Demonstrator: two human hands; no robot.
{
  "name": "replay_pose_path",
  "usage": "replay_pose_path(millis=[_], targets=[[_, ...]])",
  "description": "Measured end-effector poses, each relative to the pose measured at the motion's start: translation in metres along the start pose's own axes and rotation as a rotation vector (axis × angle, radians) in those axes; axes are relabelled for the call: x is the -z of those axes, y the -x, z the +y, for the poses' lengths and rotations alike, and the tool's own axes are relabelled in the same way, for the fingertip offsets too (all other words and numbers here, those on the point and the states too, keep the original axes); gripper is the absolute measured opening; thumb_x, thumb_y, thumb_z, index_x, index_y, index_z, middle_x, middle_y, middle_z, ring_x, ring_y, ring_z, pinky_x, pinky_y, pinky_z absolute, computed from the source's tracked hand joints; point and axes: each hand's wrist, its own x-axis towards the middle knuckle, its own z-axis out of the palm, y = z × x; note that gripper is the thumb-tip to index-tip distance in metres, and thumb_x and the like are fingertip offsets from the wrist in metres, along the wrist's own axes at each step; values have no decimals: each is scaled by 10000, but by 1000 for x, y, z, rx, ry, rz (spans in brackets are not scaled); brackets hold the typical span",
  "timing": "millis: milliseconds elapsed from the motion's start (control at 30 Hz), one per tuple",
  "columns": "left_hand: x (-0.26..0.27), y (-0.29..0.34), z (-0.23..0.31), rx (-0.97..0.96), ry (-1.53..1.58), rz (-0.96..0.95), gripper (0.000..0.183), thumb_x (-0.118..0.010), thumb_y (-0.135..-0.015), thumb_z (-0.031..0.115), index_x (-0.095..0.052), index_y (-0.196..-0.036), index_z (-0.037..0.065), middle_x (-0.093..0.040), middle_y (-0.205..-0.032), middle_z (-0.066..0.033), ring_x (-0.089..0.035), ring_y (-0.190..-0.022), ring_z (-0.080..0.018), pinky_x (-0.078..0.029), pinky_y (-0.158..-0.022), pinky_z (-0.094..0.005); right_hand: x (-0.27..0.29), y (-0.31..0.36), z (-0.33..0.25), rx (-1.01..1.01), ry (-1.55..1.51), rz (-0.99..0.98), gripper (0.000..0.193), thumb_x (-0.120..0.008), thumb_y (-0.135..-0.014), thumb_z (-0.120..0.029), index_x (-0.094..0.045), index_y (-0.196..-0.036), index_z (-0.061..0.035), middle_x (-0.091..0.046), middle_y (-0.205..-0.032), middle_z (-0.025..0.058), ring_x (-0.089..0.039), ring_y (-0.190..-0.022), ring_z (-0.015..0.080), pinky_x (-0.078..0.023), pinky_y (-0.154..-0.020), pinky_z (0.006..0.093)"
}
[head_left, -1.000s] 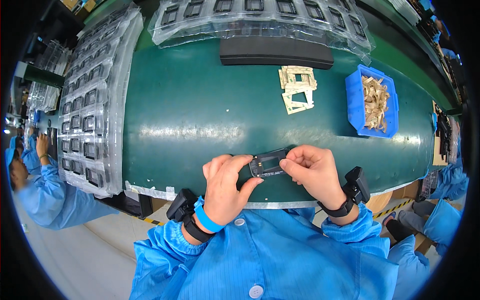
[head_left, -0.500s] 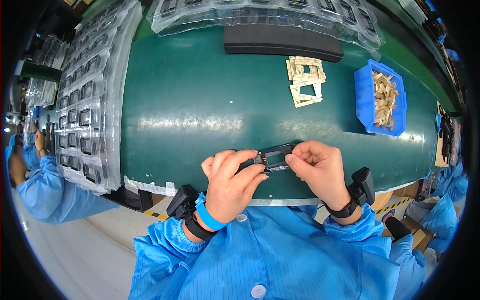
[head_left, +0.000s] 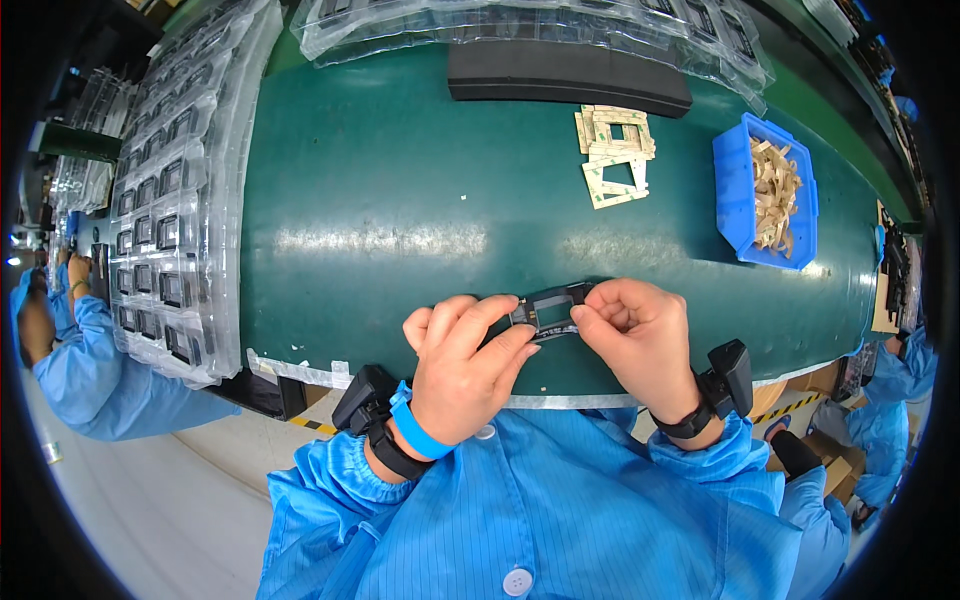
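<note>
From my remote station I observed, through the head view, a black frame [head_left: 557, 331] with a window in its middle, over the near part of the green table [head_left: 360, 170], between both hands. The left hand [head_left: 468, 355] gripped its left end with the fingertips; the right hand [head_left: 638, 335] pinched its right end between thumb and forefinger. The frame slanted slightly, right end farther from the body; from this angle I could not tell whether it touched the table. Beyond it lay cream paper cutouts [head_left: 630, 150], just in front of a long black block [head_left: 570, 78]. To their right stood a blue bin [head_left: 735, 195] of tan strips [head_left: 775, 195]. Clear plastic trays [head_left: 225, 200] holding dark frames lined the left side.
</note>
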Motion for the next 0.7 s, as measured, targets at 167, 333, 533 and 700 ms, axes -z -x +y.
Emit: replay_pose_path(millis=[167, 333, 533, 700], targets=[[0, 1, -1, 17, 11, -8, 287, -822, -658, 147, -723, -925, 109, -657, -1077, -31, -567, -962, -226, -330, -876, -377, -2, 1, 0, 68, 55, 35, 85, -730, -795, -14, -663, -809, 37, -661, -706, 75, -641, -598, 95, -510, -542, 222], [-1, 1, -2, 8, 12, -19, 363, -819, -659, 150, -719, -1004, 96, -655, -1080, -36, -565, -968, -229, -331, -883, -382, -1, 1, 2, 83, 70, 40, 89, -732, -790, -18, -664, -812, 35, -661, -707, 81, -648, -599, 104, -512, -538, 226], [-2, 1, 0, -24, -48, -65, 405, -806, -670, 142, -722, -1064, 103, -631, -1101, -45, -545, -976, -240, -332, -881, -392, -1, 0, 1, 105, 72, 38, 85, -734, -792, -4, -662, -813, 36, -663, -705, 63, -635, -610, 81, -512, -545, 217], [0, 0, 2, -55, -105, -79, 393, -798, -679, 137, -720, -1062, 95, -613, -1112, -24, -530, -986, -220, -313, -856, -385, -2, 1, 1, 95, 48, 41, 86, -728, -792, -24, -664, -820, 26, -664, -723, 102, -658, -599, 136, -529, -539, 251]])
